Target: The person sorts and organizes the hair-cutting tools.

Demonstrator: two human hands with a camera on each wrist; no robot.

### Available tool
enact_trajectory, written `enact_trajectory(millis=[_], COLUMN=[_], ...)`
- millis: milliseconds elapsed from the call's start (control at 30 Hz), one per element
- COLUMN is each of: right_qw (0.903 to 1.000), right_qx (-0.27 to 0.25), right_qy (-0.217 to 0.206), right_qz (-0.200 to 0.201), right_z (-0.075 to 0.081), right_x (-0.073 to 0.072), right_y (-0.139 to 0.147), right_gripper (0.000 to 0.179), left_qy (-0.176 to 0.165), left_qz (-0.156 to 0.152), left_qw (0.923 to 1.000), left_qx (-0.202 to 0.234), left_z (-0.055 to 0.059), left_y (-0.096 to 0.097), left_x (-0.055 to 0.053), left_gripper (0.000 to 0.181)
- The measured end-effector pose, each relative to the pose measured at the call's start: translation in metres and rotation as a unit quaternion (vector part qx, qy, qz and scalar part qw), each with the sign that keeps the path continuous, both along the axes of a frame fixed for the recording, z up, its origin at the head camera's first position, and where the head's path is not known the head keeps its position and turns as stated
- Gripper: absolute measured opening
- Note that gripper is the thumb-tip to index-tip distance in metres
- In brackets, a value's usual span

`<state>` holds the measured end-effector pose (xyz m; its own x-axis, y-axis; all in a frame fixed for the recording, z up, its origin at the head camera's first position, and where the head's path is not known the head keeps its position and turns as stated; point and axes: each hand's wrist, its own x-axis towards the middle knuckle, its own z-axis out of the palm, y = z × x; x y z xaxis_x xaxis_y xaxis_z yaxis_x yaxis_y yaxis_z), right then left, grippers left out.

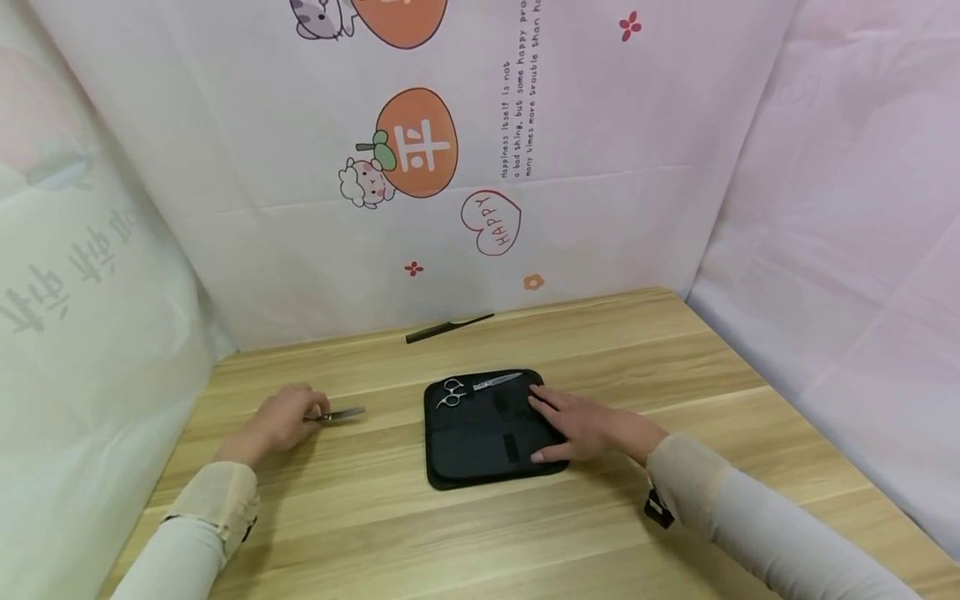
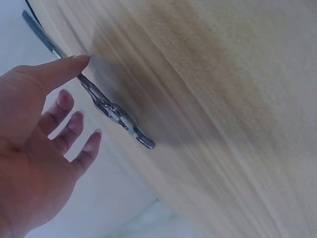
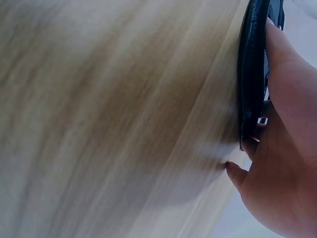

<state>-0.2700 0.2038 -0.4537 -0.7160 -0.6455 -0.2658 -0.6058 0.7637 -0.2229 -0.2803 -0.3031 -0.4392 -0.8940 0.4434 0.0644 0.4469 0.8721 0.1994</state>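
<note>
At the left of the table, my left hand [image 1: 288, 417] pinches a pair of metal scissors [image 1: 341, 414], blades pointing right in the head view. In the left wrist view the thumb lies on the scissors [image 2: 106, 104], whose far blade shows a fine-toothed edge; the other fingers curl loosely below. My right hand [image 1: 581, 423] rests with spread, relaxed fingers on the right edge of a flat black zip case [image 1: 468, 446]. A second pair of silver scissors [image 1: 452, 393] lies along the case's upper part. The right wrist view shows the zipped side of the case [image 3: 252, 74] beside the fingers.
A black tail comb [image 1: 429, 334] lies near the back edge of the wooden table [image 1: 390, 533], beyond the case. Printed white cloth [image 1: 600, 208] hangs behind the table, with more cloth along both sides.
</note>
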Motion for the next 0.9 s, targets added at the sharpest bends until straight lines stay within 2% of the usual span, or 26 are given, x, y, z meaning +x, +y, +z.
enact_trajectory(millis=[267, 367, 600, 733, 900], right_qw=[1.0, 0.9999, 0.9999, 0.9999, 0.9998], right_qx=[-0.004, -0.01, -0.014, -0.012, -0.014], right_qy=[0.004, 0.005, 0.006, 0.006, 0.007], right_qz=[-0.002, 0.0, -0.005, -0.008, -0.007], right_z=[-0.003, -0.003, -0.002, -0.004, -0.005], right_x=[0.001, 0.001, 0.001, 0.001, 0.003], right_y=[0.0, -0.001, -0.002, 0.0, 0.001], right_gripper=[0.101, 0.101, 0.1, 0.1, 0.1], left_qy=[-0.075, -0.079, -0.113, -0.124, -0.134], left_qz=[0.005, 0.001, 0.026, 0.025, 0.043], left_qw=[0.9965, 0.9962, 0.9907, 0.9893, 0.9876], left_qx=[0.036, 0.038, 0.071, 0.072, 0.07], left_z=[-0.003, -0.005, 0.002, 0.006, 0.009], left_y=[0.003, 0.002, 0.002, 0.003, 0.006], left_x=[0.002, 0.004, 0.005, 0.005, 0.008], left_gripper=[0.015, 0.016, 0.018, 0.018, 0.023])
